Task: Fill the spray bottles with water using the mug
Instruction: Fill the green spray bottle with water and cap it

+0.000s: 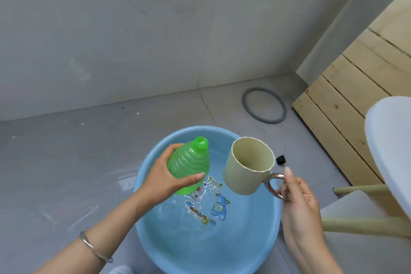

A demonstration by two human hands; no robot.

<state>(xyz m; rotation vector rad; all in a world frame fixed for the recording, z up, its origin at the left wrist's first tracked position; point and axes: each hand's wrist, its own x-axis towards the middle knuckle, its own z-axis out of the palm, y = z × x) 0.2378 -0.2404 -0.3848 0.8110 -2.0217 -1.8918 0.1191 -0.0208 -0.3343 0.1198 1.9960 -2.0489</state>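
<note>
My left hand point(165, 177) grips a ribbed green bottle point(190, 162) with no spray head, its open neck tilted up and to the right, above a blue basin point(151, 238) of water. My right hand point(298, 202) holds the shiny metal handle of a cream mug point(246, 176), thumb up over the handle. The mug hangs over the basin just right of the bottle, its mouth tipped towards me; I cannot tell whether it holds water. Cartoon stickers show through the water on the basin's bottom.
The basin stands on a grey tiled floor by a grey wall. A small black cap point(281, 159) lies on the floor beyond the mug. A grey rubber ring point(264, 105) lies farther back. Wooden slats point(355, 87) and a white chair point(391, 144) stand at right.
</note>
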